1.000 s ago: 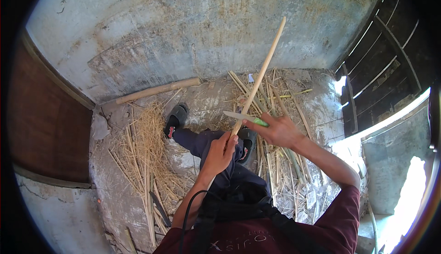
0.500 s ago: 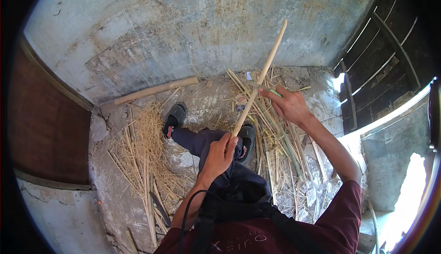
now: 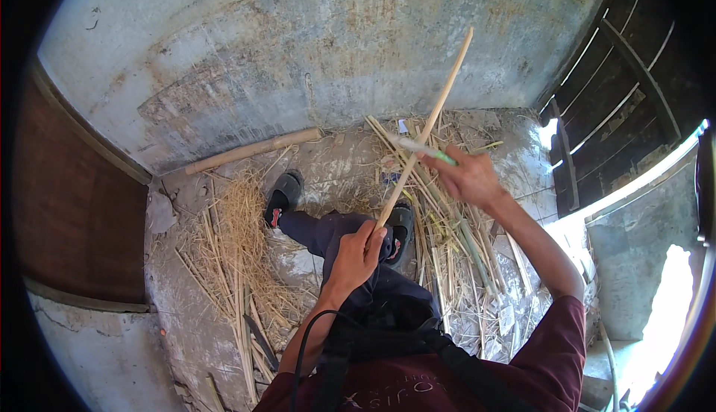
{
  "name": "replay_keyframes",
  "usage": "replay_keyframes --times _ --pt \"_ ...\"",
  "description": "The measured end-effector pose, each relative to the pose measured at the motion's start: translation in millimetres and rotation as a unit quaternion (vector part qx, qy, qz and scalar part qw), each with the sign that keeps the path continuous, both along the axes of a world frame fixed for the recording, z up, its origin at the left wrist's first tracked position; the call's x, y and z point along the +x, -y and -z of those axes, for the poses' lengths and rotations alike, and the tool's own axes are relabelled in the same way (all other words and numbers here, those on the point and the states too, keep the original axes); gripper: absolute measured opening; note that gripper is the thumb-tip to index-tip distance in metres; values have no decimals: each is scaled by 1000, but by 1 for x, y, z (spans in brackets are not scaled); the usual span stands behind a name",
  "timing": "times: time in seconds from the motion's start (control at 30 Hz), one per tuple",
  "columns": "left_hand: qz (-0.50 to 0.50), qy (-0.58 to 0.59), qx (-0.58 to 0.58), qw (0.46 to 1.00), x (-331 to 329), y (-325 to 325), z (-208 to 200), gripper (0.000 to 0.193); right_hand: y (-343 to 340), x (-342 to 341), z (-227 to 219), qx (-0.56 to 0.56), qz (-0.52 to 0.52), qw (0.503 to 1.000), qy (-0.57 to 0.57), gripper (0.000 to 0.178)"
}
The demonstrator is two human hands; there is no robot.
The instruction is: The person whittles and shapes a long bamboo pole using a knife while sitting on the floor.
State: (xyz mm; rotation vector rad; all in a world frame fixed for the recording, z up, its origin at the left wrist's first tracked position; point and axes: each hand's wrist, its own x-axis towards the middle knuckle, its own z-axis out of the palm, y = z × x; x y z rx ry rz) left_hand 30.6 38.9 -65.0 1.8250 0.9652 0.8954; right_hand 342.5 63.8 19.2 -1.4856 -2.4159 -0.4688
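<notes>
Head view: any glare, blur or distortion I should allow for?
In the head view, the knife blade in the right hand is blurred; at the head view's lower right, a bright patch is blown out white; toward the head view's rim, the slatted panel bows, and the corners go black.

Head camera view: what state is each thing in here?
Pale strip: slanting, far end free.
Knife: blade bare and blurred, across the strip; contact unclear.
Left hand: closed around the strip's lower part.
Right hand: closed on the knife's green handle.
Pole: lying along the wall.
Shavings: loosely heaped on the floor.
Bamboo pieces: strewn, overlapping.
Shoes: worn.
</notes>
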Motion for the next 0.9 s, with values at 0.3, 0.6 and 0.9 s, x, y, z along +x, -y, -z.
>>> replay_keyframes --times 0.3,0.6,0.9 --pt "1 8 16 1000 5 0 -4 23 -24 30 -15 59 22 995 -71 54" --pt "7 76 -41 996 3 -1 -3 35 21 -22 5 24 -19 997 -70 47" --pt "-3 61 -47 997 0 2 -8 29 40 -46 14 9 -79 989 -127 56"
